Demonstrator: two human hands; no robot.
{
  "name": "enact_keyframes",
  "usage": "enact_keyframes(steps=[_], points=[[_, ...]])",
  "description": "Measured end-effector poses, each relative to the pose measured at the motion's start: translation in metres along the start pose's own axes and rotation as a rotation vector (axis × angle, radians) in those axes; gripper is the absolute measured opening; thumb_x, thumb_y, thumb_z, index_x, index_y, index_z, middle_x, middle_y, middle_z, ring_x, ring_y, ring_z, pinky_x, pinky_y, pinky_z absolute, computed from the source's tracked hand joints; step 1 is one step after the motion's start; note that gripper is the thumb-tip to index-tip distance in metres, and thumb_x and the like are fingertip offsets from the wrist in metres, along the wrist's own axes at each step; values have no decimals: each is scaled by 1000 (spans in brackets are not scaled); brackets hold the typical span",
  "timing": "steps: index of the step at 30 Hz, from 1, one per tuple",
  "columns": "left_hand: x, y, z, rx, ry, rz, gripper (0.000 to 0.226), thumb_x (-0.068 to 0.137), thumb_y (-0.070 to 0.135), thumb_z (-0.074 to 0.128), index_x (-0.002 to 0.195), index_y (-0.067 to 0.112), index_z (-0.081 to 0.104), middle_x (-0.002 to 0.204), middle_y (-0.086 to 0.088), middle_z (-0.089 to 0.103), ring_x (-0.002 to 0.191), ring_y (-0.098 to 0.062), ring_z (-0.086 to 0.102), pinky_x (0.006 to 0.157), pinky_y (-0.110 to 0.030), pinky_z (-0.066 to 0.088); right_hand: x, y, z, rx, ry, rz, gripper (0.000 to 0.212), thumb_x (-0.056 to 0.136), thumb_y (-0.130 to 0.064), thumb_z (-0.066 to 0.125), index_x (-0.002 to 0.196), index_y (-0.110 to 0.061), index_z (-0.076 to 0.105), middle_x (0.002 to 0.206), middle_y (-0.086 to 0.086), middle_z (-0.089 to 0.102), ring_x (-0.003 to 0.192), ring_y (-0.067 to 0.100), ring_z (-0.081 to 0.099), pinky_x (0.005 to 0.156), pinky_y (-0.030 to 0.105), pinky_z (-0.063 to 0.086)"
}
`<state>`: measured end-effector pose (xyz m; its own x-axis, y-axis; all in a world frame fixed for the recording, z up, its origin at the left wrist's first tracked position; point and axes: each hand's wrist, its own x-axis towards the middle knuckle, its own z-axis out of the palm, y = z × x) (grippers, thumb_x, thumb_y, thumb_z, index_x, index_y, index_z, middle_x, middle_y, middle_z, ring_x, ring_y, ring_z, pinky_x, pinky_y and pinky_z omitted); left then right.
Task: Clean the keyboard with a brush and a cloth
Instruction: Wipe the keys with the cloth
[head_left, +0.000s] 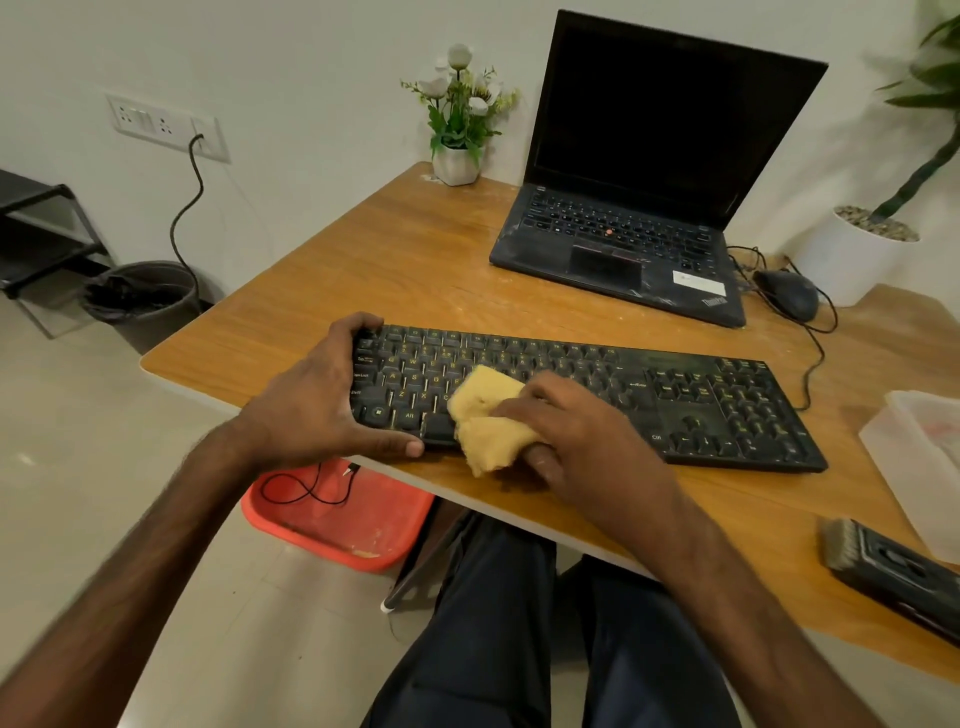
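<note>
Left fingers (363, 323): mine, curled round the left end of the keyboard (571, 371), thumb on its near edge.
Right fingers (515, 410): gripping the yellow cloth (485, 418), pressed on the keys just beside my left fingers.
Brush (893, 566): on the counter (415, 249), well right of both.

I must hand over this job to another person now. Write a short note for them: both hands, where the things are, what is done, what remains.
Left hand: grips the left end of the keyboard, holding it on the table.
Right hand: holds the cloth and presses it on the keys left of the middle.
Brush: lies on the table at the right, near the front edge, in no hand.
Done: probably the brushing. How much is wiped cannot be told.
Left: likely the middle and right keys.
</note>
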<state>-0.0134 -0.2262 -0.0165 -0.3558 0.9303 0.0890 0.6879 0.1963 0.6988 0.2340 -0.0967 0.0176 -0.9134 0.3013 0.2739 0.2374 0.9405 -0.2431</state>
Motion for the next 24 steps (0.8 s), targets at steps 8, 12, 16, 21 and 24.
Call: enact_keyframes(steps=[8,12,16,21,24], points=[[2,-17,-23,-131,-166,41,137,42,65,93,149,38,13,141,19,37,131,3,43,108,-30,47,38,-21,19,220,-25,-83,37,89,-6,65,125,-14,64,116,0,56,107,10,51,92,27,45],[8,-22,-25,56,-100,74,136,38,81,84,148,40,15,145,15,37,135,-6,38,119,-45,31,34,-16,19,225,-10,-82,38,88,-4,65,124,-15,65,116,-1,56,106,9,51,93,27,44],[8,-19,-21,150,-45,106,137,39,87,73,150,28,18,136,14,39,126,-4,37,115,-45,30,53,-34,30,204,27,-168,33,88,-6,65,120,-10,65,112,5,58,103,17,55,88,33,49],[8,-26,-20,124,-38,127,127,52,73,77,151,20,18,140,11,37,128,-3,39,113,-44,37,81,-58,47,126,42,-252,32,81,-5,69,113,-3,67,102,13,58,88,27,59,69,42,53],[8,-29,-20,4,-59,118,134,44,73,86,150,29,17,145,9,39,136,-9,42,114,-44,40,67,-45,35,104,-24,-257,32,86,-9,68,118,-6,66,105,11,59,93,23,58,77,35,52]])
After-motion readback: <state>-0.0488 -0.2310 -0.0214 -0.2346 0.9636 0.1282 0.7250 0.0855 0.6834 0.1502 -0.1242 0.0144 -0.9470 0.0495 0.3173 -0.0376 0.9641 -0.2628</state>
